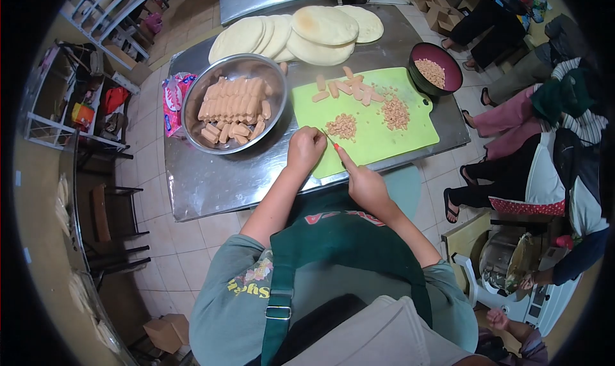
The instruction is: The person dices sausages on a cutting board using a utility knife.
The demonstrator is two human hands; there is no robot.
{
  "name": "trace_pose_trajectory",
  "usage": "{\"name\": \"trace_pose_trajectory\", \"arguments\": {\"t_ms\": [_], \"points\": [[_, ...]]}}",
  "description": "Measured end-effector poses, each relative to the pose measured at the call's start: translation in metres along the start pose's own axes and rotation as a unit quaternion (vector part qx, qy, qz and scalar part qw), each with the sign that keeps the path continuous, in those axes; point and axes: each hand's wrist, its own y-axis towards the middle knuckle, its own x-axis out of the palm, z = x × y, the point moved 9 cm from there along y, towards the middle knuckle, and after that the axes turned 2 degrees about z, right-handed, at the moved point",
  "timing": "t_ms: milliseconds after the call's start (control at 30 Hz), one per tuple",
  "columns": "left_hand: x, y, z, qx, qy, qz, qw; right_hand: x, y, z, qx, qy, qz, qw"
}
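My right hand (366,188) grips a small knife (330,139) with a red-orange handle, its blade over the near left part of the green cutting board (410,138). Close to the blade, my left hand (306,149) is closed at the board's left edge; whatever its fingers hold is hidden. Beside the hands lies a small pile of diced sausage (341,126), with a second diced pile (395,113) further right. Larger sausage pieces (349,88) are scattered at the board's far side. A steel bowl (277,87) of sausages stands left of the board.
Round flat dough bases (323,26) overlap at the table's far side. A dark bowl (452,78) with diced sausage stands at the board's far right corner. A pink packet (174,103) lies left of the steel bowl. Several people stand at the right, near a mixer (503,263).
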Motion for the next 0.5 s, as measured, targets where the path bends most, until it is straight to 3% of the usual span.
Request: {"name": "trace_pose_trajectory", "arguments": {"t_ms": [367, 433, 500], "points": [[0.0, 0.0, 0.003, 0.01, 0.003, 0.012, 1.0, -0.011, -0.038, 0.023, -0.022, 0.099, 0.054, 0.993], [-0.005, 0.0, 0.008, 0.022, 0.0, 0.024, 0.999, -0.024, -0.034, 0.026, -0.032, 0.281, 0.04, 0.958], [-0.002, 0.0, 0.007, -0.004, -0.006, -0.01, 1.0, -0.027, -0.032, 0.043, 0.021, 0.318, 0.003, 0.948]]}}
